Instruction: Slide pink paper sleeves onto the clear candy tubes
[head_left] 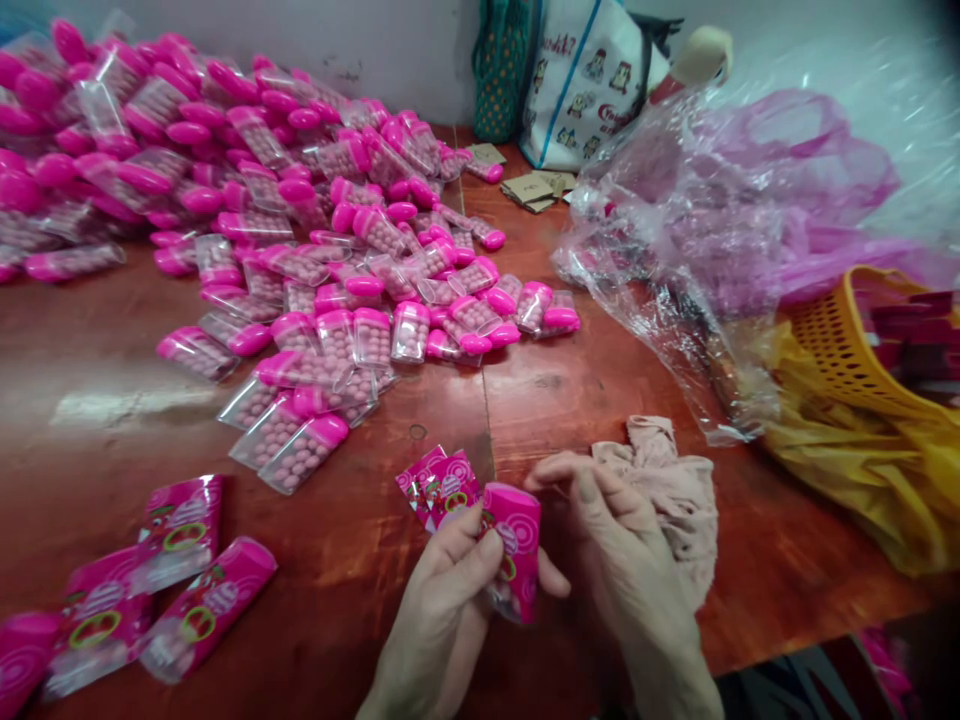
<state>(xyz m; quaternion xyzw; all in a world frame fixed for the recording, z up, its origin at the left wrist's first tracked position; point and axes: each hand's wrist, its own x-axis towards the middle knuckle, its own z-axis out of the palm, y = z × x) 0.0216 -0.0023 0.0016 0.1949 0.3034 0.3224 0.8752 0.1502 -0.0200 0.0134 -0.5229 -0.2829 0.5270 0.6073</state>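
My left hand (450,590) grips a small candy container (517,545) wrapped in a printed pink sleeve, held upright, thumb in front and fingers behind. Just right of it is my right hand (626,530), its fingers extended and slightly bent toward the container's top, with nothing visible in them. Several flat pink printed sleeves (446,480) lie on the table behind my left hand. Sleeved containers (206,610) rest at the lower left. Beyond the hands spreads a big heap of unsleeved clear containers (337,340) with pink caps and pink candy balls.
A beige cloth (679,490) lies beside my right hand on the reddish wooden table (337,560). To the right are a yellow basket (847,340) holding dark pink pieces, a yellow bag (862,470) and clear plastic wrap (652,250). Cardboard pieces (536,190) and a white printed bag (585,90) stand behind.
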